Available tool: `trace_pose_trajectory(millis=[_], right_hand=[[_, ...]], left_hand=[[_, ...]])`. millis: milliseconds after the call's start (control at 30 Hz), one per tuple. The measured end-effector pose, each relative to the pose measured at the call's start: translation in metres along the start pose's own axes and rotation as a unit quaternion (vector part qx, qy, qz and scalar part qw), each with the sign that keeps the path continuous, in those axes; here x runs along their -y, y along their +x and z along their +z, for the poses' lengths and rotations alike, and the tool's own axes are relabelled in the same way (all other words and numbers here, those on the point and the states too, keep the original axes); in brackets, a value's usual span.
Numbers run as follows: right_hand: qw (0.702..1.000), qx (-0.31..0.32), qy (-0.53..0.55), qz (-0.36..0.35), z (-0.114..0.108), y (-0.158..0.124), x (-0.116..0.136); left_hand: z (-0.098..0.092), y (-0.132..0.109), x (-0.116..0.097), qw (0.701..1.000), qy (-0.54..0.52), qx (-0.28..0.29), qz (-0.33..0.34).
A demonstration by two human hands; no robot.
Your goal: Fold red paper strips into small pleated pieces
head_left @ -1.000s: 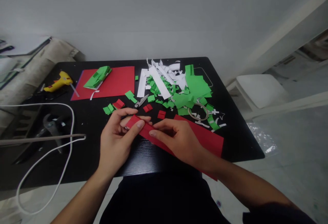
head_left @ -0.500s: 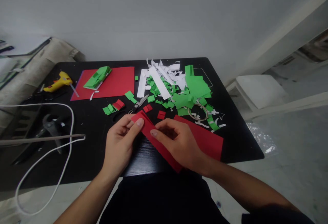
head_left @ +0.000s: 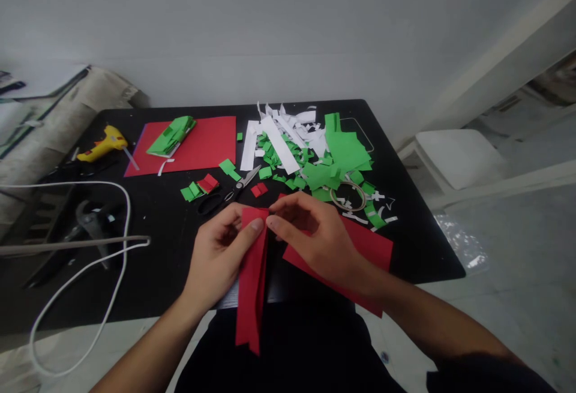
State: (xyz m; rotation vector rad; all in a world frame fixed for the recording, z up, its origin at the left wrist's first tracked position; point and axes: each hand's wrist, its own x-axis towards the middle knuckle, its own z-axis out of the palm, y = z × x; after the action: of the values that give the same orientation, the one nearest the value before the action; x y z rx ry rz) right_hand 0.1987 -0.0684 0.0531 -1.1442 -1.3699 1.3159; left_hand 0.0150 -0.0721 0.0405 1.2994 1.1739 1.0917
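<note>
My left hand (head_left: 220, 255) and my right hand (head_left: 315, 240) both pinch the top end of a folded red paper strip (head_left: 252, 285), which hangs down toward me over the front edge of the black table (head_left: 157, 285). Thumb and fingers of each hand are pressed together on the strip near its upper fold. A larger red sheet (head_left: 366, 249) lies flat under my right hand and wrist. Black-handled scissors (head_left: 227, 195) lie just beyond my left hand, beside small red squares (head_left: 258, 189).
A pile of green and white paper scraps (head_left: 310, 153) covers the table's far middle. A red sheet with folded green paper (head_left: 198, 144) lies far left, a yellow glue gun (head_left: 102, 143) beside it. A tape ring (head_left: 348, 195), a white cable (head_left: 90, 261), and a white chair (head_left: 454, 159) are also here.
The red strip has swung from lying diagonally across the table to hanging lengthwise toward me. Both hands have moved together to pinch its top end.
</note>
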Motion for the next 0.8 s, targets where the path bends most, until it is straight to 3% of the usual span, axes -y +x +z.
trace_pose_trajectory(millis=[267,567,800], right_hand=[[1.0,0.023,-0.003,-0.001,-0.0042,-0.0006,0.0022],[0.997,0.034,-0.062,-0.029,-0.0059,-0.0056,0.0035],[0.985,0.016,-0.132,-0.11,-0.0048,-0.0063,0.0021]], left_hand=[[-0.0004,-0.0018,-0.0046,0.995,0.091,0.023,0.024],[0.0001,-0.0019,-0.0073,0.997,0.07,0.036,0.009],[0.0004,-0.0038,-0.0037,0.998,0.048,0.045,0.011]])
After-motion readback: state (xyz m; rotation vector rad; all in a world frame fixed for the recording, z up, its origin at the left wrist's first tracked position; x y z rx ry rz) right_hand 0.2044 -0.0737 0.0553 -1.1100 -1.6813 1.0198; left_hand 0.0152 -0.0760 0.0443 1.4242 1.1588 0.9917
